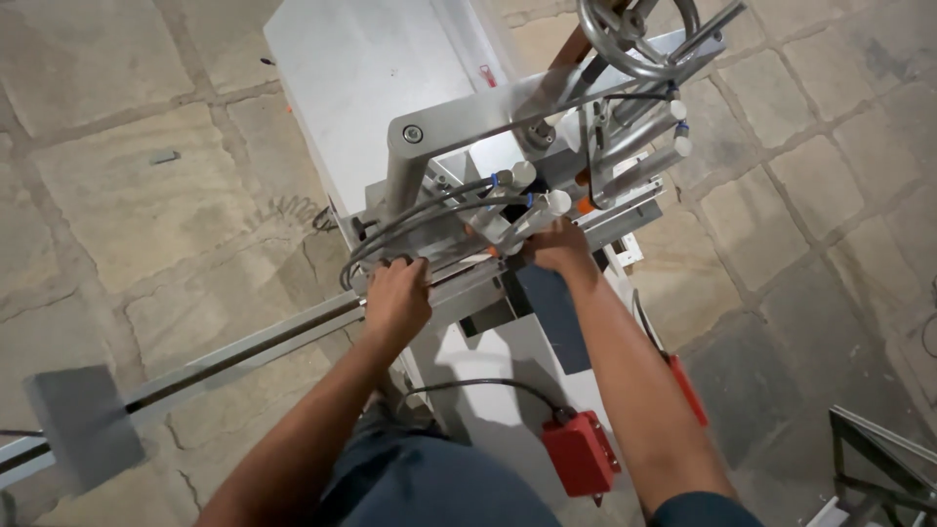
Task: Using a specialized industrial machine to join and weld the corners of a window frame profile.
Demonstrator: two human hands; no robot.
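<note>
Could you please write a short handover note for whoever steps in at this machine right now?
Left hand: fingers curled over the long grey metal bar where it enters the white metal machine.
Right hand: pressed on the clamp area just below the silver pneumatic cylinders; whether it grips anything cannot be told.
Red box hangs on a black cable at the machine's front.
Done: bar is in place in the machine.
Left: cannot be judged.

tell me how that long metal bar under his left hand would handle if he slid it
The long metal bar looks rigid, likely sliding straight without sagging. Its length beyond the machine table suggests it may tip. The left hand rests on it.
</note>
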